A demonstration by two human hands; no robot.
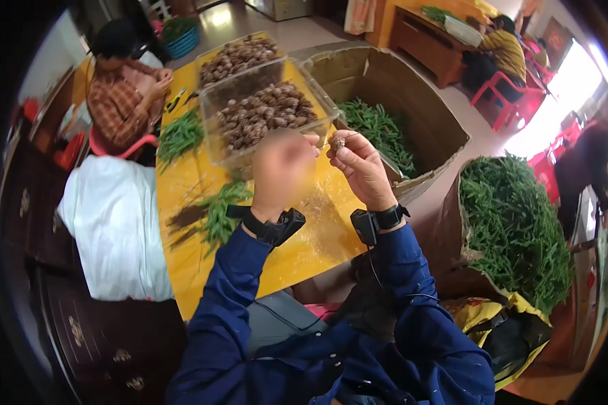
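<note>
Between the thumb and fingers of my right hand (pixel 358 160) is a small brown pine cone (pixel 337 143), held up above the table. My left hand (pixel 280 169) is raised close beside it, largely blurred. Its fingertips show near the cone, curled together, and what they pinch is too small to make out. Just beyond my hands stands a clear plastic bin (pixel 213 131) heaped with brown pine cones (pixel 267 111). Green artificial sprigs (pixel 219 216) and thin brown stems (pixel 188 216) lie on the yellow table (pixel 263 270) left of my left wrist.
A second bin of cones (pixel 240 57) stands farther back. Large cardboard boxes (pixel 425 128) with green sprigs (pixel 513 223) flank the table's right side. Yellow-handled pliers (pixel 175 100) lie near a seated person (pixel 118 101) at left. A white sack (pixel 118 229) borders the table.
</note>
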